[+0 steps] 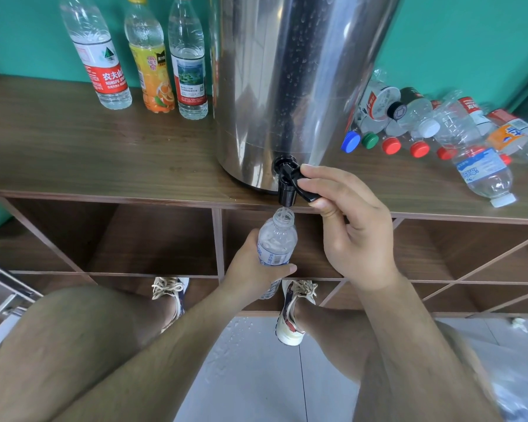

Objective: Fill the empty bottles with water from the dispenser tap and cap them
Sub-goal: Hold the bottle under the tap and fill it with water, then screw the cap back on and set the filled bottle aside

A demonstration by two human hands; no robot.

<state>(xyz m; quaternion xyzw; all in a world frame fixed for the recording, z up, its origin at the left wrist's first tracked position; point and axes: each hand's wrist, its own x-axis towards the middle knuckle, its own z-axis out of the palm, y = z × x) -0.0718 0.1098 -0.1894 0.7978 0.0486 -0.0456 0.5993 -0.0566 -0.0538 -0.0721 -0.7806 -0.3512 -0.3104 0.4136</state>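
A steel water dispenser (290, 71) stands on the wooden shelf top, its black tap (287, 184) hanging over the front edge. My right hand (351, 226) pinches the tap's black lever between thumb and fingers. My left hand (256, 275) grips a clear uncapped bottle (276, 239) around its middle, holding it upright with its mouth directly under the spout. Water is visible in the bottle's neck. Three capped bottles (153, 56) stand upright to the left of the dispenser.
A heap of empty capped bottles (439, 129) lies on its side on the shelf top (104, 153) to the right of the dispenser. Open wooden cubbies (153, 239) sit below. The tiled floor (250, 360) by my feet is wet.
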